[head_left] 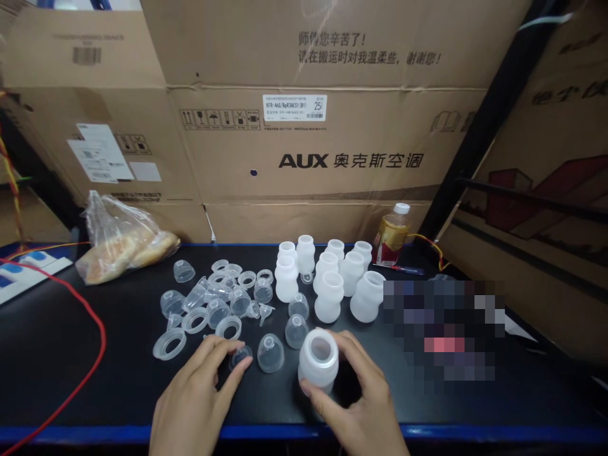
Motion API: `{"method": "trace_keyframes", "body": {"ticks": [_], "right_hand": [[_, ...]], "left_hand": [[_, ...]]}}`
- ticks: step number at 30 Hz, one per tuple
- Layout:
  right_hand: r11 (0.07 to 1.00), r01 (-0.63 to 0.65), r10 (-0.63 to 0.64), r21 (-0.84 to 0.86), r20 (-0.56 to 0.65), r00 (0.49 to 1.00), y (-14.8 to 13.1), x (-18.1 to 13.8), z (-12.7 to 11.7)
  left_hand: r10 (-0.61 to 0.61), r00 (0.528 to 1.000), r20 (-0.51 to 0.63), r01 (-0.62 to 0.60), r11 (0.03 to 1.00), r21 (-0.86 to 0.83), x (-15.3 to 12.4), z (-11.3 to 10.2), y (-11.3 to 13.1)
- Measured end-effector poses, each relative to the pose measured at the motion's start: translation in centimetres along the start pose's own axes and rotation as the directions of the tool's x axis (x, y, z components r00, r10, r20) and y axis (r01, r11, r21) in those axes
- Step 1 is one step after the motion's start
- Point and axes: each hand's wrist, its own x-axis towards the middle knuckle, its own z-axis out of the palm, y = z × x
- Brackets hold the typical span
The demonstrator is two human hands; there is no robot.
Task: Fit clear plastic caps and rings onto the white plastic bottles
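My right hand [363, 386] is wrapped round a white translucent bottle [319, 364], which stands upright with its open mouth facing up. Between the thumb and fingers of my left hand [204, 380] is a clear plastic cap [240, 359], partly covered by the fingers. A clear domed cap [270, 353] stands on the table between my two hands. Behind it are two more domed caps [297, 330]. Several white bottles [329, 297] stand upright farther back. Clear rings [170, 344], domes and small funnel-shaped parts [266, 313] lie loosely grouped beyond my left hand.
A bag of bread [126, 244] lies at the back left, near a red cable [102, 335]. At the back right stands a drink bottle [392, 234] with a screwdriver [401, 270] beside it. A blurred patch [446, 335] covers the right side. Cardboard [332, 145] walls the back.
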Motion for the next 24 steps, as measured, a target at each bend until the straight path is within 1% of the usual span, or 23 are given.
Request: {"method": "trace_keyframes", "body": {"ticks": [2, 4, 5, 6, 8, 9, 11, 12, 13, 14, 16, 18, 20, 24], "right_hand": [[1.000, 0.000, 0.000, 0.007, 0.009, 1.000, 0.1, 0.0, 0.0], [1.000, 0.007, -0.008, 0.017, 0.023, 1.000, 0.2, 0.0, 0.0], [1.000, 0.013, -0.014, 0.021, 0.032, 0.999, 0.2, 0.0, 0.0], [0.999, 0.022, -0.023, 0.026, 0.040, 0.999, 0.3, 0.0, 0.0], [0.999, 0.041, -0.043, 0.033, 0.055, 0.998, 0.4, 0.1, 0.0], [0.998, 0.050, -0.052, 0.038, 0.064, 0.997, 0.4, 0.1, 0.0], [0.997, 0.063, -0.066, 0.050, 0.078, 0.995, 0.5, 0.2, -0.1], [0.996, 0.067, -0.071, 0.055, 0.081, 0.994, 0.5, 0.3, -0.1], [0.996, 0.069, -0.074, 0.059, 0.084, 0.994, 0.4, 0.3, -0.1], [0.996, 0.069, -0.074, 0.062, 0.087, 0.993, 0.4, 0.3, -0.2], [0.995, 0.071, -0.077, 0.068, 0.092, 0.993, 0.4, 0.4, -0.2], [0.994, 0.074, -0.081, 0.074, 0.096, 0.992, 0.4, 0.4, -0.2], [0.994, 0.076, -0.083, 0.078, 0.097, 0.992, 0.4, 0.4, -0.1], [0.994, 0.075, -0.084, 0.082, 0.106, 0.991, 0.3, 0.5, 0.0]], "left_hand": [[0.029, 0.999, -0.019, -0.029, 0.998, -0.047, 0.3, -0.8, 0.1], [0.056, 0.996, -0.069, -0.063, 0.993, -0.101, 0.4, -2.0, 1.3], [0.064, 0.993, -0.099, -0.077, 0.989, -0.126, 0.5, -2.6, 2.4], [0.089, 0.986, -0.144, -0.116, 0.974, -0.194, 0.6, -3.0, 3.8], [0.215, 0.958, -0.188, -0.263, 0.920, -0.291, 1.0, -3.5, 6.8], [0.274, 0.947, -0.167, -0.315, 0.895, -0.315, 1.3, -3.4, 8.2], [0.437, 0.898, -0.059, -0.433, 0.850, -0.301, 1.7, -2.6, 10.3], [0.468, 0.884, -0.009, -0.448, 0.841, -0.304, 1.9, -2.1, 10.9], [0.470, 0.882, 0.027, -0.440, 0.843, -0.311, 2.0, -1.6, 11.2], [0.443, 0.895, 0.044, -0.406, 0.854, -0.325, 2.0, -1.1, 11.4], [0.354, 0.934, 0.048, -0.313, 0.876, -0.366, 1.9, -0.4, 11.3], [0.300, 0.952, 0.052, -0.256, 0.881, -0.398, 1.7, -0.1, 11.2], [0.293, 0.954, 0.065, -0.242, 0.878, -0.413, 1.6, -0.1, 11.2], [0.319, 0.945, 0.069, -0.265, 0.873, -0.409, 1.7, -0.4, 11.6]]}}
